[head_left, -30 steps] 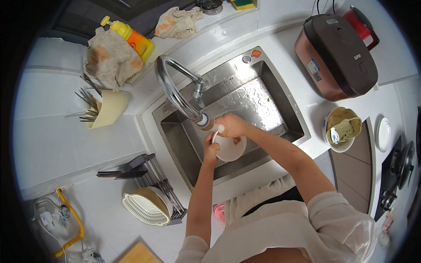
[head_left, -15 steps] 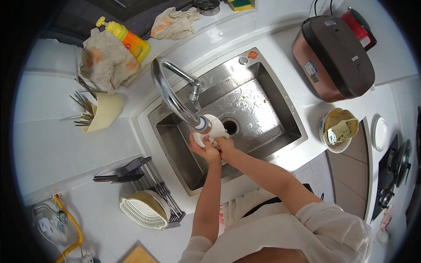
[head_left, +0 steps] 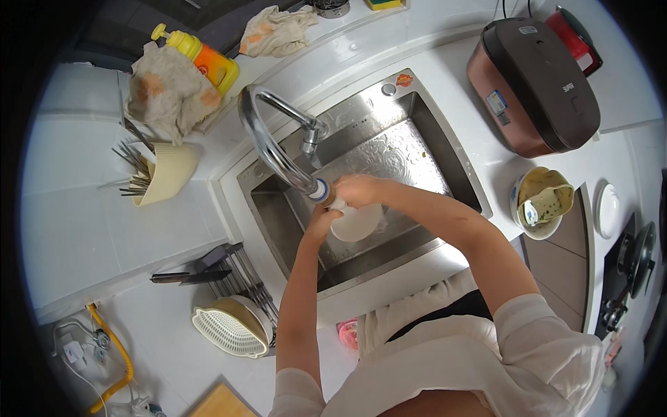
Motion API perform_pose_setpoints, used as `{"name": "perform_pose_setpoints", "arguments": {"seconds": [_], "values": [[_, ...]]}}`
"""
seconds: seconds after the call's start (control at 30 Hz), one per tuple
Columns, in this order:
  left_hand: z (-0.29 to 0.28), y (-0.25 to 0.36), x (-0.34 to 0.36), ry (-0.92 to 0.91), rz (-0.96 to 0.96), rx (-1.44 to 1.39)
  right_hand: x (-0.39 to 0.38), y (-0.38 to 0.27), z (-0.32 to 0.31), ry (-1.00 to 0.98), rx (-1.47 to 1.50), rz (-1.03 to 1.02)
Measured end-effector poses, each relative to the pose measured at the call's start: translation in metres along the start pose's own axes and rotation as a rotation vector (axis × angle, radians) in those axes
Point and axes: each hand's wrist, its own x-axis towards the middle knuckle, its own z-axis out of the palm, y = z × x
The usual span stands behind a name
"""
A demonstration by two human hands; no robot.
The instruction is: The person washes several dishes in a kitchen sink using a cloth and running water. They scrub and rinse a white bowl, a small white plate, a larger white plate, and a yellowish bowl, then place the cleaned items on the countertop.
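Note:
Under the chrome faucet, both hands are in the steel sink around a white bowl. My left hand is closed on the bowl's left side, thumb on its rim. My right hand is curled at the far rim, beside the faucet's nozzle; its fingertips and whatever lies in them are partly hidden by the nozzle and water. Thin water runs over the bowl.
Right: brown rice cooker, stacked bowls, white plate, dark pans. Left: cutlery holder, dish rack, colander, cutting board. Behind: yellow pump bottle, rags.
Since half a second ago the bowl has shifted right, out from under the nozzle. My right hand has risen from the bowl's near side to its far rim.

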Motion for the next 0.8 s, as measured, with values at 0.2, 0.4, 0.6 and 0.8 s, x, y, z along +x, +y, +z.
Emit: {"name": "perform_pose_setpoints", "arguments": {"seconds": [0.2,0.4,0.6,0.8], "values": [[0.006,-0.008,-0.009,0.192,0.088,0.164,-0.005,-0.008,-0.001,0.159,0.059,-0.155],[0.014,-0.014,-0.016,0.35,0.379,-0.035,-0.004,0.013,0.031,0.541,0.538,-0.014],[0.032,0.001,-0.016,0.527,0.591,-0.2,-0.005,0.008,0.089,0.941,1.374,0.528],[0.065,-0.016,-0.018,0.836,0.54,-0.133,-0.004,-0.038,0.121,0.94,2.095,0.986]]}}
